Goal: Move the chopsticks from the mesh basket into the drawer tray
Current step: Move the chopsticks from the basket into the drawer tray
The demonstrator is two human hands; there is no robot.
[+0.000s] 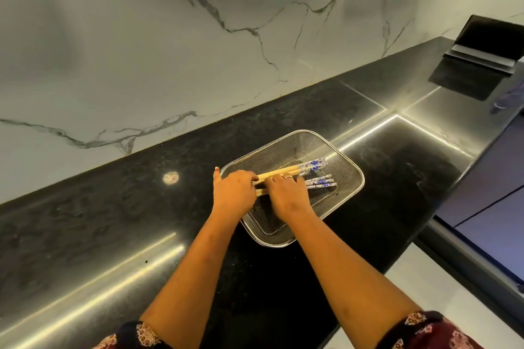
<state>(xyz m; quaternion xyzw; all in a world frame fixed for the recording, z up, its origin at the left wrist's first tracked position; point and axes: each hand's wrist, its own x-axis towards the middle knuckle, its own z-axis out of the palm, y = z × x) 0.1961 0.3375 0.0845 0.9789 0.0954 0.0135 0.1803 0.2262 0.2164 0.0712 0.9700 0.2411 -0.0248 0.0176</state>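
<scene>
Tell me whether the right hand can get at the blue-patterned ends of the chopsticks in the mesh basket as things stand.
Probably yes. The right hand already rests on the chopsticks inside the mesh basket, and their blue-patterned ends lie uncovered just beyond its fingers. The left hand is at the plain ends.

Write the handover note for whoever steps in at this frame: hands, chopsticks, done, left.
Left hand: fingers closed on the plain ends of the chopsticks.
Right hand: laid over the bundle mid-length, gathering it.
Chopsticks: all in the mesh basket on the black counter, patterned ends pointing right.
Done: nothing moved yet.
Left: lift the bundle, carry it to the drawer tray, which is not in view.
</scene>
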